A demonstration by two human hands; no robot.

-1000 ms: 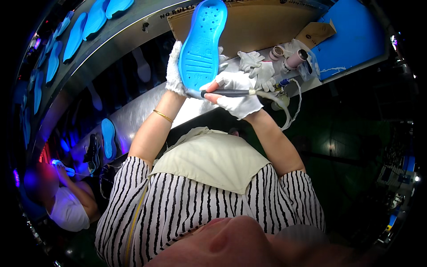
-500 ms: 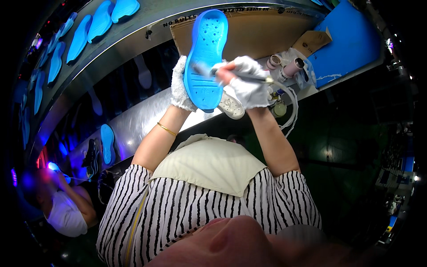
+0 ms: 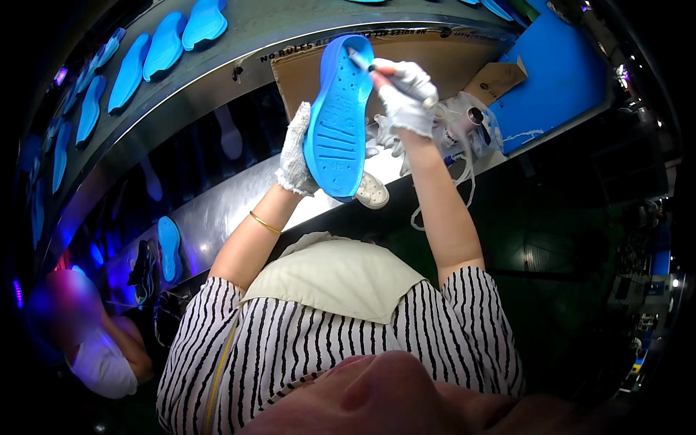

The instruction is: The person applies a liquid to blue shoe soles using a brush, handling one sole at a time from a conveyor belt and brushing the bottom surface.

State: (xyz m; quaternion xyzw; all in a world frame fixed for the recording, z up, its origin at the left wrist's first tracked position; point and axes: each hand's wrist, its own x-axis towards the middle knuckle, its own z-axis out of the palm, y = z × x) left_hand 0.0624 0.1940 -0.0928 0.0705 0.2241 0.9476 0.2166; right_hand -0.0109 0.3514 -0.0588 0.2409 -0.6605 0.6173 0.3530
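We hold the blue sole [image 3: 338, 119] upright at upper centre, left hand [image 3: 296, 152] gripping its edge; right hand [image 3: 403, 93] pinches a pen [image 3: 360, 61] at the sole's top end.

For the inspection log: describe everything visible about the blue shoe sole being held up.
The blue shoe sole looks like moulded foam or rubber, its tread side showing ridges and small dots. It stands nearly upright, toe up. The gloved left hand grips its left edge; the gloved right hand puts a pen-like tool to its toe.
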